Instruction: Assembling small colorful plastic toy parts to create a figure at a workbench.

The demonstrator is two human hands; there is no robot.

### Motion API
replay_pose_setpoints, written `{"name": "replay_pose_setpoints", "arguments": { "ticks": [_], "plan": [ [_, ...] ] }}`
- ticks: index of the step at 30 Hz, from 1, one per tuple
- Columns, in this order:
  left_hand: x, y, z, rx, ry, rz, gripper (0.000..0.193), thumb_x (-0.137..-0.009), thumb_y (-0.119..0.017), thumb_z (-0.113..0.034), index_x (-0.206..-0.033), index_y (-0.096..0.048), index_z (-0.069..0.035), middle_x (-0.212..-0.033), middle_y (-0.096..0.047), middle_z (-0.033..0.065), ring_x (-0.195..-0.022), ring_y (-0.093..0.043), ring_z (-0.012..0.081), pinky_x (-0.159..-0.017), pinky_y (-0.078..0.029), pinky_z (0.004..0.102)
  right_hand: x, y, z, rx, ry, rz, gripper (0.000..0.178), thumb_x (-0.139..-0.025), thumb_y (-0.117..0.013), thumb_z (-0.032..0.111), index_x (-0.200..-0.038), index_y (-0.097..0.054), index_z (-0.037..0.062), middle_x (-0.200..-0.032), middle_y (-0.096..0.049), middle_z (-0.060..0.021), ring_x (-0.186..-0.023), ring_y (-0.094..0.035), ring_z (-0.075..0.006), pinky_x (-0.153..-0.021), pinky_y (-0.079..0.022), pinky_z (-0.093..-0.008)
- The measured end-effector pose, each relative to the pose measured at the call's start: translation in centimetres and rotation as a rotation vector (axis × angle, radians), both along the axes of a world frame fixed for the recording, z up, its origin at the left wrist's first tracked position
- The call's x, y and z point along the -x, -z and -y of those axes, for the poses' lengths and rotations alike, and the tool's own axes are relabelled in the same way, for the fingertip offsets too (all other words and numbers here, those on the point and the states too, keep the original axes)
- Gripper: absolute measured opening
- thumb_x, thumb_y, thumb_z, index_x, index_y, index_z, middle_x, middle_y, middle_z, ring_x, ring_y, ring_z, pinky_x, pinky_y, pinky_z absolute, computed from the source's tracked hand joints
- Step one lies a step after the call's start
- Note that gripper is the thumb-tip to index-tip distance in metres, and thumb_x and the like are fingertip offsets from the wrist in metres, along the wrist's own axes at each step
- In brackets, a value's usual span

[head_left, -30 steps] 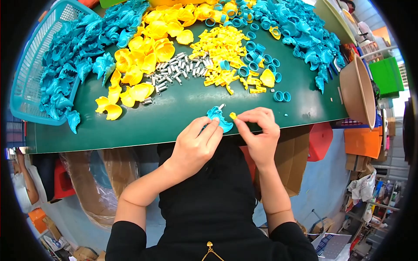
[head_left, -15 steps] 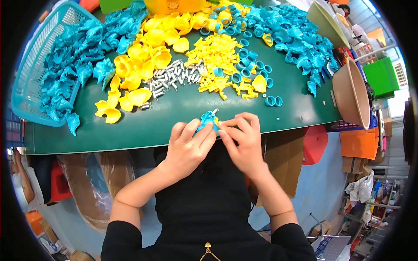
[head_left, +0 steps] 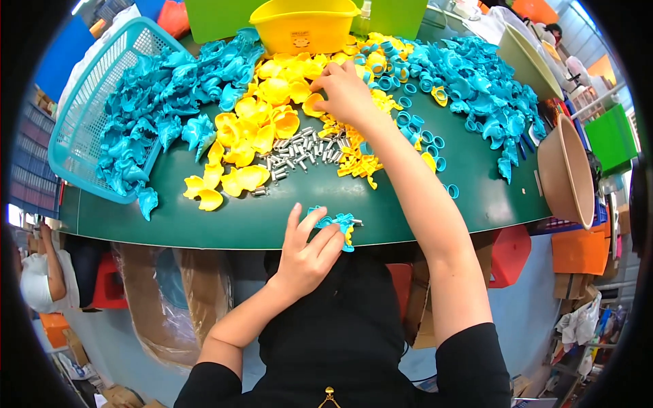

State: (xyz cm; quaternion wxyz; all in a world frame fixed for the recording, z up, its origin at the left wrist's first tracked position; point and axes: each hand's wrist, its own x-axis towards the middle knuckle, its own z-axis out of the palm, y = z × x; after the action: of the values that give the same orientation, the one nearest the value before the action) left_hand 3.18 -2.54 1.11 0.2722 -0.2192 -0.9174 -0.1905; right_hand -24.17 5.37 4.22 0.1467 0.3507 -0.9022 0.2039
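Observation:
At the near edge of the green table, my left hand (head_left: 307,257) holds a small teal plastic part (head_left: 345,222) between thumb and fingers. A bit of yellow and a silver metal pin show on that part; my fingers hide some of it. My right hand (head_left: 345,95) is stretched far across the table, over the heap of yellow shell-shaped pieces (head_left: 272,90). Its fingers are apart, with thumb and fingertips close beside one curved yellow shell (head_left: 313,105). Whether they touch it I cannot tell. Silver metal cylinders (head_left: 303,149) lie in a loose cluster between my hands.
Small yellow parts (head_left: 357,160) lie under my right forearm, with teal rings (head_left: 416,122) beside them. Teal pieces are heaped at right (head_left: 486,88) and around a blue basket (head_left: 88,160) at left. A yellow tub (head_left: 303,30) stands at the back, a beige basin (head_left: 561,173) at right.
My right hand has left the teal part and reached forward to the yellow shells. My left hand still holds the part near the table edge. The whole view has shifted.

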Motion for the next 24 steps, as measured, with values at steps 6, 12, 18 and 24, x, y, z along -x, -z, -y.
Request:
{"name": "replay_pose_setpoints", "arguments": {
  "ticks": [6, 12, 18, 24],
  "plan": [
    [-1.0, 1.4, 1.0, -0.098, -0.010, -0.064, 0.025, -0.070, -0.073, 0.000, -0.094, -0.070, -0.001, -0.107, -0.070, 0.0058, -0.092, -0.059, 0.0275, -0.080, -0.053, 0.0400, -1.9, -0.9, -2.2, 0.201, -0.002, 0.059, 0.016, -0.080, -0.075, 0.010, -0.094, -0.068, 0.0056, -0.088, -0.070, -0.0093, -0.089, -0.064, -0.0280, -0.079, -0.052, -0.0387],
    [-0.8, 0.8, 1.0, -0.079, 0.001, -0.070, 0.022, -0.072, -0.072, -0.002, -0.093, -0.068, 0.001, -0.107, -0.070, 0.0088, -0.086, -0.062, 0.0255, -0.071, -0.055, 0.0342, -18.0, -1.9, -7.6, 0.463, -0.022, 0.437, 0.013, -0.090, -0.067, 0.002, -0.101, -0.071, -0.0015, -0.083, -0.070, -0.0090, -0.071, -0.066, -0.0134, -0.066, -0.052, -0.0267],
    [-1.0, 1.2, 1.2, -0.057, -0.002, -0.049, 0.019, -0.071, -0.073, -0.005, -0.087, -0.064, -0.002, -0.106, -0.068, 0.0083, -0.089, -0.061, 0.0231, -0.075, -0.058, 0.0333, -22.0, 1.4, -6.7, 0.388, 0.064, 0.176, 0.013, -0.078, -0.076, -0.003, -0.090, -0.070, -0.0013, -0.077, -0.068, -0.0103, -0.063, -0.064, -0.0182, -0.060, -0.051, -0.0278],
    [-0.7, 1.3, 1.2, -0.057, 0.025, -0.077, 0.019, -0.071, -0.073, -0.004, -0.088, -0.065, -0.002, -0.106, -0.069, 0.0082, -0.088, -0.060, 0.0221, -0.074, -0.057, 0.0324, -21.9, 2.5, -6.9, 0.488, 0.018, 0.033, 0.017, -0.073, -0.078, -0.008, -0.085, -0.068, -0.0024, -0.076, -0.069, -0.0110, -0.063, -0.067, -0.0202, -0.059, -0.052, -0.0273]
  ]
}}
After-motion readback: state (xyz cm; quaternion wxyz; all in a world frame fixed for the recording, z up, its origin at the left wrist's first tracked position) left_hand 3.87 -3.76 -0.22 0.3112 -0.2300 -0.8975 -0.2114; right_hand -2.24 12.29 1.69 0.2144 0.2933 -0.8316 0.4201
